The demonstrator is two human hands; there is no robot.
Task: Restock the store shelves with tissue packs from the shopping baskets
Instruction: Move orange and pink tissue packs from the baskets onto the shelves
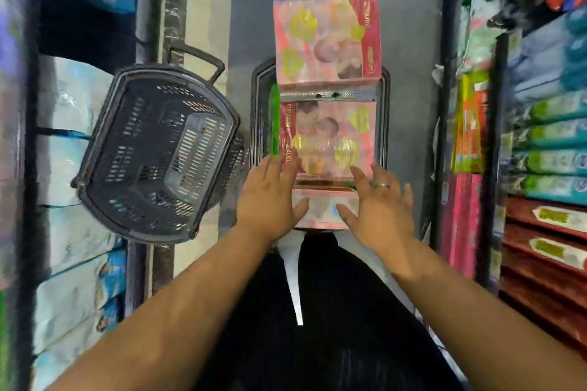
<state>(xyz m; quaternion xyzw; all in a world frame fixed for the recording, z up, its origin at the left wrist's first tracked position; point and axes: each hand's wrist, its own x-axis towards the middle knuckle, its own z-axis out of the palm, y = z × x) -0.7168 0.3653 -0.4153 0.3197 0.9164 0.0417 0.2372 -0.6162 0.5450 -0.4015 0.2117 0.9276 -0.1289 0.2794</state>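
The pink tissue packs (327, 136) sit in a pile on top of a dark shopping basket (385, 124) on the floor (247, 25), right in front of the person. The far pack (327, 38) sticks out past the basket's end. The left hand (270, 197) and the right hand (381, 206) reach down to the near end of the pile, one at each side. The grip of both hands is apart: the fingers are straight and spread, and they hold nothing. The tips lie over the pack's edge, but I cannot tell if they touch it.

I think these packs are light and soft. They are big squashy blocks of paper in shiny plastic wrap. The wrap looks smooth and may slip, and it could tear if fingers poke it. The best place to take hold seems to be the two long sides, with a flat hand on each, pressing in. One hand alone may let the block sag or slide.

An empty basket (152, 149), dark plastic with many little slots, lies tipped over to the left. Shelves on the left (73, 168) hold pale blue and white packs. Shelves on the right (546, 136) hold green, blue and red ones. The edges of the picture are blurry.
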